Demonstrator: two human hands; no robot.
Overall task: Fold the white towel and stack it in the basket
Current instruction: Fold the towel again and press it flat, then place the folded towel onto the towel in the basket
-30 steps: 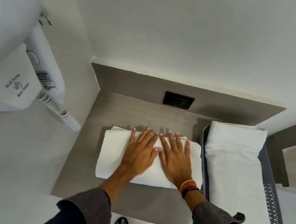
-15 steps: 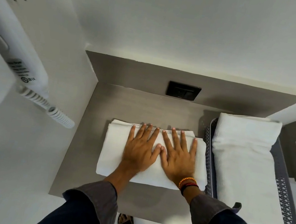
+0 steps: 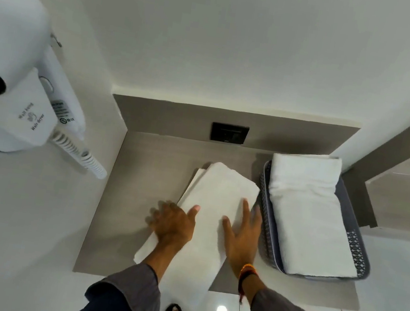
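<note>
The folded white towel [image 3: 212, 210] now lies lengthwise, slanting from far right to near left on the grey counter [image 3: 135, 198], and its near end reaches past the counter's front edge. My left hand [image 3: 174, 224] grips its left edge with the thumb on top; the fingers are blurred. My right hand [image 3: 243, 231] holds its right edge, thumb on top, fingers down along the side. The grey perforated basket [image 3: 356, 250] stands just to the right and holds another folded white towel [image 3: 307, 214].
A white wall hair dryer [image 3: 8, 86] with a coiled cord [image 3: 80, 157] juts out at the left. A black socket [image 3: 229, 133] sits in the back panel. A side wall and ledge rise to the right of the basket. My sandalled feet stand on the white floor below.
Both hands have left the towel's top, where they lay flat, and now hold its sides. The towel has turned from crosswise to lengthwise and shifted toward the basket.
</note>
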